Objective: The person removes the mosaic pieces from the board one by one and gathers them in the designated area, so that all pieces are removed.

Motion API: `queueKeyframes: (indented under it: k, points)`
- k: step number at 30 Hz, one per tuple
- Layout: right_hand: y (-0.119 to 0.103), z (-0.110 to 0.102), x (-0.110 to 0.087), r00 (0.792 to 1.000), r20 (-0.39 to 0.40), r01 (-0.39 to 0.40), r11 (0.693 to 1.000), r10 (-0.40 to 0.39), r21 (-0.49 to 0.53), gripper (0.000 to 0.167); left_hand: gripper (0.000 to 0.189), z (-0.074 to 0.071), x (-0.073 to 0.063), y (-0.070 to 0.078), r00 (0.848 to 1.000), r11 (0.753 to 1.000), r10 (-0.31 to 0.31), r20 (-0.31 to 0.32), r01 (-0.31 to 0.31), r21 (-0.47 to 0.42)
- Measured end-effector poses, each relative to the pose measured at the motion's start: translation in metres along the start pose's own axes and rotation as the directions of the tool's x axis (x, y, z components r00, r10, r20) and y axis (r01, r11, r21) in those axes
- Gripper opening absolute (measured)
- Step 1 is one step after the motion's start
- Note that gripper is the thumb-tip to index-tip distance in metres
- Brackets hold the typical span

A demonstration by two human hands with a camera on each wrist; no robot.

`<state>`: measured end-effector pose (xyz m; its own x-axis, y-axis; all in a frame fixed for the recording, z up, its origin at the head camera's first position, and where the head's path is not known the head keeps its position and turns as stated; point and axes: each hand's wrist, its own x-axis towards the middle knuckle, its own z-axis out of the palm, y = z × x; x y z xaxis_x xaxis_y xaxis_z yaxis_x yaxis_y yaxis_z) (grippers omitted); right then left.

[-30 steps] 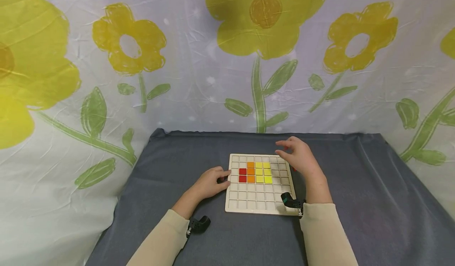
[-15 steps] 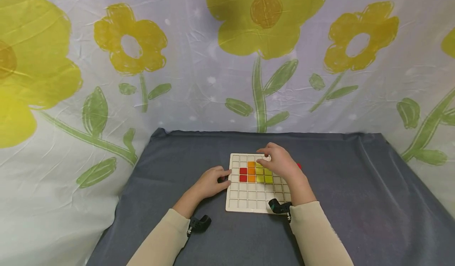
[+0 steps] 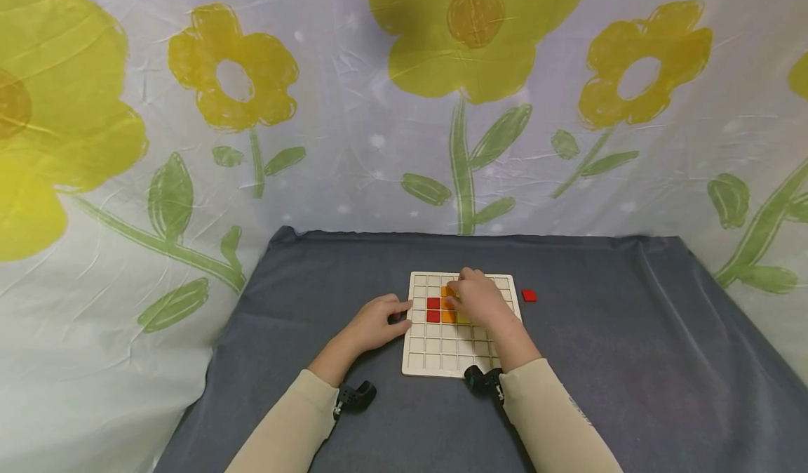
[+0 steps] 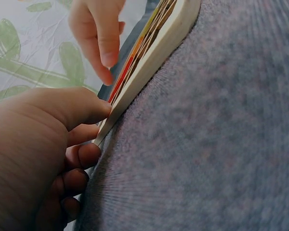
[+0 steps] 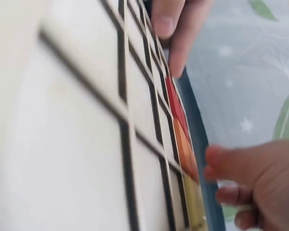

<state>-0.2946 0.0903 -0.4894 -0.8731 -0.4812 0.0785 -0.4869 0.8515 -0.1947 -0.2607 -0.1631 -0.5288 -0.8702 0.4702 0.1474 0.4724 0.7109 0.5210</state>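
Observation:
A wooden grid board (image 3: 435,361) lies flat on the cloth. Two red tiles (image 3: 433,309) sit in it, with a column of orange tiles (image 3: 447,315) beside them; the yellow tiles (image 5: 195,202) further right are largely covered by my right hand in the head view. My left hand (image 3: 374,324) touches the board's left edge with thumb and index finger spread. In the left wrist view, its thumb rests at the wooden rim (image 4: 135,86). My right hand (image 3: 481,301) hovers over the coloured tiles, fingers loosely bent near the orange column, with nothing visible between them.
One loose red tile (image 3: 529,295) lies on the grey cloth (image 3: 600,347) just right of the board. Behind the table hangs a flower-printed curtain (image 3: 341,143). A small black camera is strapped to each wrist.
My right hand has moved left from the board's upper right corner to the orange column, uncovering the loose red tile. My left hand has stayed at the left edge.

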Motion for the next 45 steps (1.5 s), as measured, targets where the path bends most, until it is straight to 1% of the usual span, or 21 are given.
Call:
queueKeyframes:
  k: [3, 5, 8, 12, 16, 19, 24, 31, 40, 45]
  points:
    - [-0.0002, 0.0065, 0.0008, 0.999, -0.03, -0.022, 0.999, 0.02, -0.049, 0.026, 0.047, 0.0, 0.0002, -0.0006, 1.0, 1.0, 0.003, 0.0, -0.003, 0.002]
    - [-0.0001, 0.0083, 0.0011, 0.998, -0.054, -0.033, 0.999, 0.03, -0.044, 0.023, 0.047, 0.0, 0.0002, -0.0013, 1.0, 1.0, 0.007, -0.002, -0.007, 0.0]
    - [0.0005, 0.0084, 0.0016, 0.996, -0.082, -0.037, 0.999, 0.036, -0.009, 0.021, 0.047, -0.0002, 0.0003, -0.0016, 1.0, 1.0, 0.015, -0.006, -0.015, -0.002]
    - [0.0018, 0.0071, 0.002, 0.995, -0.083, -0.046, 0.999, 0.048, 0.024, 0.023, 0.047, -0.0007, 0.0005, -0.0012, 1.0, 1.0, 0.021, -0.011, -0.021, -0.003]
    - [0.0022, 0.0061, 0.003, 0.995, -0.075, -0.056, 0.998, 0.058, 0.031, 0.024, 0.047, -0.0002, 0.0009, -0.0013, 1.0, 1.0, 0.017, -0.011, -0.017, -0.002]
    - [0.001, 0.0045, 0.0034, 0.994, -0.088, -0.061, 0.997, 0.065, 0.046, 0.023, 0.047, 0.0001, 0.0009, -0.0015, 1.0, 1.0, 0.012, -0.008, -0.012, -0.002]
    - [-0.0016, 0.0032, 0.003, 0.99, -0.132, -0.043, 0.995, 0.054, 0.085, 0.021, 0.047, 0.0009, 0.0005, -0.0016, 1.0, 1.0, 0.001, 0.0, -0.001, -0.008]
    - [-0.0021, 0.0059, 0.0026, 0.985, -0.167, -0.022, 0.994, 0.04, 0.104, 0.019, 0.046, 0.0017, -0.0002, -0.0014, 1.0, 1.0, -0.012, 0.015, 0.012, -0.013]
    - [-0.0008, 0.0062, 0.0039, 0.987, -0.153, -0.026, 0.985, 0.052, 0.169, 0.023, 0.046, 0.0025, 0.0011, -0.0038, 1.0, 1.0, -0.008, 0.008, 0.008, -0.01]
    - [-0.0019, 0.0056, 0.0052, 0.984, -0.176, 0.0, 0.983, 0.033, 0.186, 0.024, 0.047, 0.0024, 0.0017, -0.0043, 1.0, 1.0, -0.005, 0.005, 0.005, -0.01]
